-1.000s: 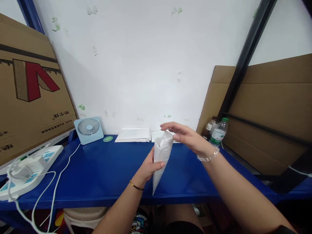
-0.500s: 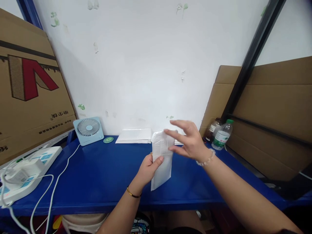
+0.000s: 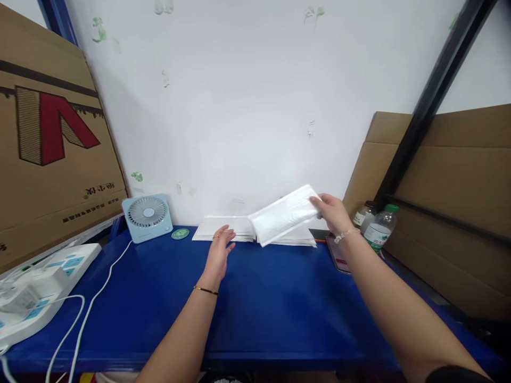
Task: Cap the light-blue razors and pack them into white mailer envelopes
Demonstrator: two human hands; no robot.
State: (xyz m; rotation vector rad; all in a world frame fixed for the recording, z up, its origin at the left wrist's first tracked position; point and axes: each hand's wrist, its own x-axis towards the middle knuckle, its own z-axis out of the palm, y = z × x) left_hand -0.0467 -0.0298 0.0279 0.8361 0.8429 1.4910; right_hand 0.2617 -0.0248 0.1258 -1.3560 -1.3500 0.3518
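My right hand (image 3: 332, 213) grips a flat white folded packet (image 3: 283, 213) by its right end, thumb on top. Held in the air, the packet tilts down to the left and covers part of a white stack of sheets (image 3: 297, 238) by the wall. What the packet is made of or contains, I cannot tell. My left hand (image 3: 219, 250) is empty, its fingers stretched out, just in front of another white stack of sheets (image 3: 211, 226). Whether its fingertips touch that stack is unclear.
On the blue table (image 3: 159, 308) stand a light blue fan (image 3: 147, 215), a green round disc (image 3: 180, 234) and a white power strip (image 3: 74, 263) with cables. A phone (image 3: 338, 258), a plastic bottle (image 3: 381, 229) and a brown bottle (image 3: 362, 214) are at right. Cardboard (image 3: 51, 197) flanks the left side.
My left hand has let go of the packet and moved left and up. My right hand has taken hold of it and carried it right, turning it from upright to slanted.
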